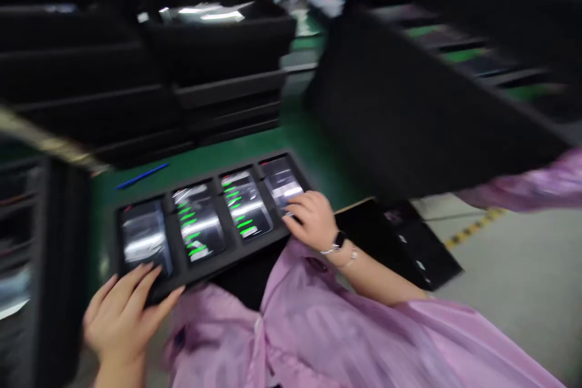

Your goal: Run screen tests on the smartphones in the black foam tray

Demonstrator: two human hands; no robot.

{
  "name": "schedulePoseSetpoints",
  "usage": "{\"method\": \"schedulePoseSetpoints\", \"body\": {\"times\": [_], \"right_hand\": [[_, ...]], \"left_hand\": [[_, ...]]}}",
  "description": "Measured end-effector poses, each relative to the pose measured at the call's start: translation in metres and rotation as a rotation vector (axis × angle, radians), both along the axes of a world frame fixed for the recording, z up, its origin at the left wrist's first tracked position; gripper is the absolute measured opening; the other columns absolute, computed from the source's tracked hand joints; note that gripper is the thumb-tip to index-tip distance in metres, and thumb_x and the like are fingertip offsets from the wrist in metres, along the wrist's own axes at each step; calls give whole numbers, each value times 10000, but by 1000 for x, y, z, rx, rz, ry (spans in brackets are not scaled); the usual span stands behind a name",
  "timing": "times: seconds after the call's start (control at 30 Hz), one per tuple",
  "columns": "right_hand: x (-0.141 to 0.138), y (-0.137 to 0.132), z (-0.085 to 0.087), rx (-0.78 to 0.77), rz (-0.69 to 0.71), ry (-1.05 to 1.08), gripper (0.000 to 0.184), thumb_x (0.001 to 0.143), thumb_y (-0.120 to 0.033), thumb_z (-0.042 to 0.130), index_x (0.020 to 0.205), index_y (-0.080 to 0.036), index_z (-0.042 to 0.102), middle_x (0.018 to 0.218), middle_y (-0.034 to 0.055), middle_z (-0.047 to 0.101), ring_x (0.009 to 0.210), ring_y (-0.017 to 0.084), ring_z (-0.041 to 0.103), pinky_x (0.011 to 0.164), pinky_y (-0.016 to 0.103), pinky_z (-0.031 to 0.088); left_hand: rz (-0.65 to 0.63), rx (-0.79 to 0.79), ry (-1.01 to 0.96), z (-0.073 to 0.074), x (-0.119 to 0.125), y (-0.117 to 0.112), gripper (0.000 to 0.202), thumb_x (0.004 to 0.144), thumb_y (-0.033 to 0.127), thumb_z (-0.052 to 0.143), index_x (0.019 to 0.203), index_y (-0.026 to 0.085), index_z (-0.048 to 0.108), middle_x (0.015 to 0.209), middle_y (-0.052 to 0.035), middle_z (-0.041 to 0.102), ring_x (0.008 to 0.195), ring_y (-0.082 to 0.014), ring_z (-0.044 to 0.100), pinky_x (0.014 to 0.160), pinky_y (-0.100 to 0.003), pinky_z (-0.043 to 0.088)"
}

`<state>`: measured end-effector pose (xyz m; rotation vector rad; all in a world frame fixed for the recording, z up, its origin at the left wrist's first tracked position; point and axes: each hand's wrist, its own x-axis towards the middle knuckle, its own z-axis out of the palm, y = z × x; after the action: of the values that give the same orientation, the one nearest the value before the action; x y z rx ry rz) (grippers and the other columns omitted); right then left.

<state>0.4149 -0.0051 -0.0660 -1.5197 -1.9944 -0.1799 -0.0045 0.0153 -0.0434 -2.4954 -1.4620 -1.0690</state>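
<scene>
A black foam tray [231, 250] lies on the green work surface, its near edge close to my body. Glossy flat screen panels sit in its compartments. The two middle panels, a left one [200, 221] and a right one [248, 203], carry bright green marks. At the near left corner, my left hand [125, 309] grips the tray, fingers spread over the edge and onto the leftmost panel [145, 233]. My right hand [311, 218] is closed on the tray's right end. Its bent fingertips lie over the near part of the rightmost panel [280, 177]; the underside of the grip is hidden.
A blue pen [142, 176] lies beyond the tray. Stacked black trays [227, 97] stand behind it, with another stack [54, 267] at left. A large dark board [409, 103] slants at right beside a purple sleeve [536, 185]. Yellow-black tape [473, 227] marks the floor.
</scene>
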Motion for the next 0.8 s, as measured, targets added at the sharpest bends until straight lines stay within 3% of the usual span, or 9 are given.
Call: {"method": "schedulePoseSetpoints", "body": {"times": [0.1, 0.23, 0.4, 0.53, 0.67, 0.73, 0.8], "right_hand": [[5, -6, -1, -27, 60, 54, 124, 967, -302, 670, 968, -190, 721, 1036, 86, 733, 976, 245, 629, 900, 430, 448], [9, -12, -7, 17, 55, -16, 134, 946, -320, 703, 974, -192, 732, 1049, 77, 739, 969, 253, 644, 890, 422, 467], [8, -14, -8, 54, 35, -79, 154, 961, -341, 683, 963, -192, 725, 1020, 69, 740, 948, 248, 655, 884, 416, 484], [9, -13, -6, 34, 16, -103, 193, 975, -376, 660, 979, -193, 722, 1050, 82, 744, 997, 268, 671, 908, 428, 500], [8, -18, 0, -111, -14, -155, 457, 1017, -504, 549, 1267, -145, 680, 1335, 179, 685, 1277, 387, 607, 1042, 524, 478], [9, -20, 1, -188, -21, -192, 613, 1042, -559, 439, 1438, -114, 581, 1410, 210, 644, 1366, 423, 553, 1119, 595, 426], [10, -20, -4, -177, -34, -204, 711, 1037, -619, 349, 1488, -106, 546, 1370, 214, 669, 1344, 429, 579, 1126, 620, 429]], "left_hand": [[62, 40, 179, -22, -14, -22, 444, 768, 622, 840, 1030, 271, 771, 1049, -62, 813, 946, -296, 780, 1023, -473, 539], [59, 81, 184, -29, -13, -21, 500, 817, 693, 768, 1043, 247, 761, 1072, -72, 817, 965, -286, 789, 1048, -451, 510], [10, 112, 181, -20, -6, -24, 518, 819, 671, 789, 1082, 226, 742, 1065, -90, 811, 950, -292, 781, 1044, -459, 503], [-15, 3, 161, -1, -9, -25, 408, 907, 544, 738, 1164, 228, 721, 1158, -101, 785, 1045, -298, 753, 1125, -490, 453], [198, -46, 54, 12, -3, -21, 384, 976, 466, 644, 1259, 213, 698, 1316, -144, 708, 1282, -326, 635, 1162, -508, 433], [296, -135, 46, 10, 4, -19, 488, 997, 515, 594, 1340, 173, 651, 1379, -186, 655, 1331, -331, 591, 1144, -494, 456], [358, -262, 73, 3, 9, -18, 637, 989, 587, 585, 1444, 141, 568, 1446, -215, 603, 1371, -340, 563, 1154, -491, 457]]}}
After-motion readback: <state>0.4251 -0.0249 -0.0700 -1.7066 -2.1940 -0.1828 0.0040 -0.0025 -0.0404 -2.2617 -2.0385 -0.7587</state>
